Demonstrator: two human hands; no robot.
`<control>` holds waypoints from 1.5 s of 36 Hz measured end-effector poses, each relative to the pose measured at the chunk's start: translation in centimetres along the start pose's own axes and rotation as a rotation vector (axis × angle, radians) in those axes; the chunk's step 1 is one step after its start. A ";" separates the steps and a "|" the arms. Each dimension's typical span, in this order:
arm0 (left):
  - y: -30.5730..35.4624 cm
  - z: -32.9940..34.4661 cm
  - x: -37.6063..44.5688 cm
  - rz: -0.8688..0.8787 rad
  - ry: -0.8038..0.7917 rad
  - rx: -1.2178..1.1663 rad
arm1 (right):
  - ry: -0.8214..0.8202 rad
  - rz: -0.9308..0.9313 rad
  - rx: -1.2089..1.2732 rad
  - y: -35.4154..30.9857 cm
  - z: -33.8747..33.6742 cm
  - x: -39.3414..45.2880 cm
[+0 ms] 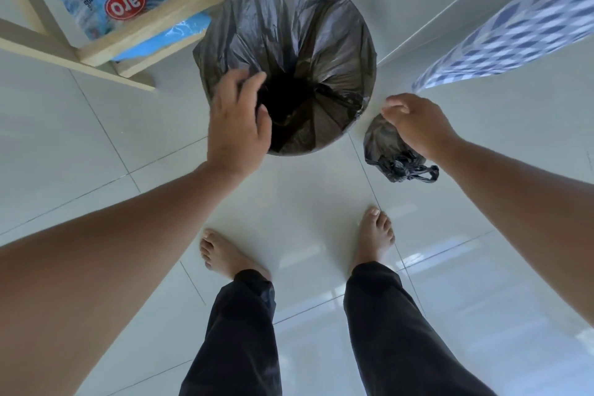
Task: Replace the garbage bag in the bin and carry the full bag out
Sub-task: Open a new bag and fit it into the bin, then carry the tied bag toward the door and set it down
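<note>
1. Fresh liner in place: thin, crinkled black plastic garbage bag [299,35] spread inside the round bin [363,116], its edge folded over the rim most of the way round. Replacement half judged nearly done.
2. Left hand [238,125] over the near-left rim, fingers [247,80] curled loosely down into the mouth of the liner, apparently touching the plastic just beneath them. Whether pinched on the film or only pressing it down: cannot tell.
3. Right of that grip, past the bin wall, small knotted black plastic bag [390,151] resting on the glossy pale tiled floor [305,202], tied handles trailing toward the bare feet. Judged the full bag, already out of the bin and tied off.
4. Right hand [418,125] directly above that tied bag, covering its upper part, fingers bent and partly apart. Contact hidden beneath the palm; no firm hold visible, so grip undetermined.
5. Left to do, as judged: settle the last of the liner rim under the left fingers, close the right hand on the knot or handles just below it, lift, carry out.
6. Carrying stage not yet begun: full bag on the floor, just beside the bin.
</note>
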State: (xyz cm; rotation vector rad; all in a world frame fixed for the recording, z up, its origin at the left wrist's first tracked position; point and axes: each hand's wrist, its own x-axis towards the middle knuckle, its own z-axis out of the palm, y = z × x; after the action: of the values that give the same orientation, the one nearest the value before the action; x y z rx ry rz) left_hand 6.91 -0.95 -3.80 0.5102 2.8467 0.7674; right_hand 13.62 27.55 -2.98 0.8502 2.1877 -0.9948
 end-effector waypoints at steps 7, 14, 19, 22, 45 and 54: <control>6.5 3.5 -1.0 0.308 -0.295 -0.045 | -0.118 -0.036 -0.210 5.7 -2.3 -2.4; 12.3 9.6 -0.7 0.228 -0.403 0.212 | -0.173 -0.085 -0.629 12.1 -2.0 -3.1; 13.6 12.1 -0.6 0.179 -0.285 0.418 | -0.038 -0.122 -0.701 14.8 0.2 -2.7; 13.5 12.0 -0.2 0.250 -0.217 0.455 | 0.056 -0.126 -0.696 15.2 1.5 -2.3; 14.5 19.9 -1.7 0.065 -0.813 0.078 | 0.312 -0.020 -0.144 17.0 4.8 0.1; 16.0 15.0 0.1 0.134 -0.812 0.038 | 0.287 0.182 0.013 15.7 2.1 -2.4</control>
State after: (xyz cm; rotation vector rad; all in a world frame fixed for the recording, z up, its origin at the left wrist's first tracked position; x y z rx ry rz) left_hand 14.85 18.97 -8.49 0.8001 2.0865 0.3870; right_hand 27.27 33.26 -9.07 1.2396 2.2871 -0.8410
